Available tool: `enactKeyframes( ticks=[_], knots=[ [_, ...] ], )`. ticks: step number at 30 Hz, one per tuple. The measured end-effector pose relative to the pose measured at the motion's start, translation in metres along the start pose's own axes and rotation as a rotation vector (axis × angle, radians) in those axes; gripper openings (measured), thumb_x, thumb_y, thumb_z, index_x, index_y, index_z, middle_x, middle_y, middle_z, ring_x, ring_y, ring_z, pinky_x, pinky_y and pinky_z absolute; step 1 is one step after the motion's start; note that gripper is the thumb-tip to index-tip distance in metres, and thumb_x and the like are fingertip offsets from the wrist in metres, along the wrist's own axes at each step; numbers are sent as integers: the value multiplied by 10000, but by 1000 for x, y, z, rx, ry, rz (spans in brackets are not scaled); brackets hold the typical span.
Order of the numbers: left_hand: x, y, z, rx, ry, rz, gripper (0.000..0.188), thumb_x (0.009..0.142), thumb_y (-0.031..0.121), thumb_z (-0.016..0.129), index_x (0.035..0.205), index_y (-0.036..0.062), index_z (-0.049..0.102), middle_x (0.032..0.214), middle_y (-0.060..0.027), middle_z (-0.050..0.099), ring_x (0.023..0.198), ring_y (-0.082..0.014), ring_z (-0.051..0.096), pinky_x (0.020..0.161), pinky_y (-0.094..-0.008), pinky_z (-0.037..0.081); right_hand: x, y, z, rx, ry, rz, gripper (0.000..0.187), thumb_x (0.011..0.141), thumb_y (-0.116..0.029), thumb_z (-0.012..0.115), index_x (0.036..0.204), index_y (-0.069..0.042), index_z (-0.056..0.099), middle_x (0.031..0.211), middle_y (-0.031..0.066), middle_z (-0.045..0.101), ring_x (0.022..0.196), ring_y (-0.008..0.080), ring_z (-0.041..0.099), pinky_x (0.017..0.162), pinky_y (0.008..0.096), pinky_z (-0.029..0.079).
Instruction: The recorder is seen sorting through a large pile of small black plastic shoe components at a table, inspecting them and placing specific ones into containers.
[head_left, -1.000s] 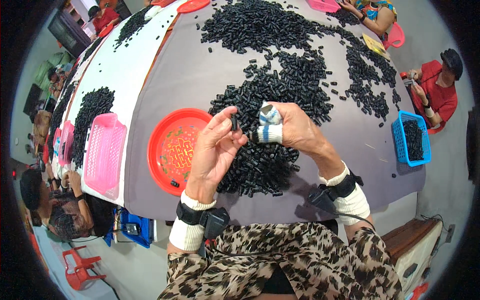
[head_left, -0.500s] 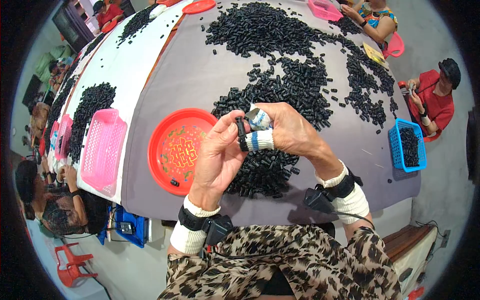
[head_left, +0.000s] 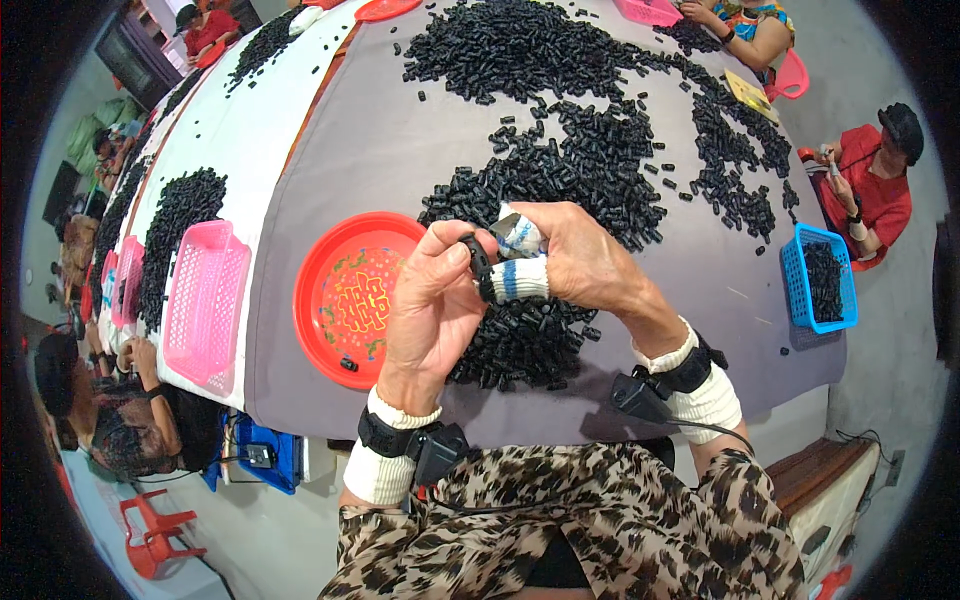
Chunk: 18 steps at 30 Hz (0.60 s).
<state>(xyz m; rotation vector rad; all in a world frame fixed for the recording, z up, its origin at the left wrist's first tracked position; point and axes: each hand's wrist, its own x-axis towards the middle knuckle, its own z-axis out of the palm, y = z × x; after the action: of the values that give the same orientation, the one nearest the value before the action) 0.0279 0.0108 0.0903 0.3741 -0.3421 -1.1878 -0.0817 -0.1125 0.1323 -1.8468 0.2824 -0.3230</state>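
My left hand (head_left: 430, 315) is closed, pinching a small black cylindrical part (head_left: 476, 256) between thumb and fingers, palm turned up. Against it comes my right hand (head_left: 580, 255), its fingers bent inward. White ribbed cloth with blue stripes (head_left: 520, 279) covers a finger of that hand, and a white wrapping with blue print (head_left: 519, 236) shows by the thumb. Whether the right fingers grip a tool is hidden. Beneath both hands lies a heap of black parts (head_left: 530, 345). Left of them sits a red round tray (head_left: 315, 265) with one or two black parts near its lower rim.
Bigger heaps of black parts (head_left: 530, 50) spread over the grey tablecloth (head_left: 350, 150). A blue basket (head_left: 835, 325) of parts stands at the right edge, a pink basket (head_left: 205, 300) at the left. Several people sit around the tables. Cabled black devices (head_left: 438, 452) are strapped to my wrists.
The black part in my left fingers has tipped from upright to slanting toward my right hand. Both hands stay close together in nearly the same place.
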Motion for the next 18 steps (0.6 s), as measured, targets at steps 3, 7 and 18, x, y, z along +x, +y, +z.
enactKeyframes(
  ticks=[3, 7, 18],
  knots=[
    [1, -2, 2, 17, 19, 5, 217, 841, 65, 548, 1056, 45, 532, 946, -87, 614, 888, -160, 586, 795, -302, 473, -3, 3, 1, 11, 41, -5, 225, 685, -189, 698, 760, -25, 563, 624, -19, 524, 579, 59, 442, 529, 240, 388],
    [2, -5, 1, 42, 27, 12, 274, 840, 56, 554, 1110, 27, 518, 956, -93, 613, 890, -157, 586, 807, -298, 474, -6, 10, 2, 46, 95, -20, 222, 699, -193, 692, 762, -27, 558, 616, -25, 506, 578, 56, 424, 526, 237, 380],
    [0, -8, 4, 158, 23, -16, 365, 820, 49, 573, 1172, 7, 485, 1020, -79, 587, 919, -150, 560, 803, -299, 463, -12, 13, 0, 52, 95, -12, 195, 723, -177, 689, 768, -36, 561, 634, -40, 516, 589, 41, 430, 527, 224, 378]
  ],
)
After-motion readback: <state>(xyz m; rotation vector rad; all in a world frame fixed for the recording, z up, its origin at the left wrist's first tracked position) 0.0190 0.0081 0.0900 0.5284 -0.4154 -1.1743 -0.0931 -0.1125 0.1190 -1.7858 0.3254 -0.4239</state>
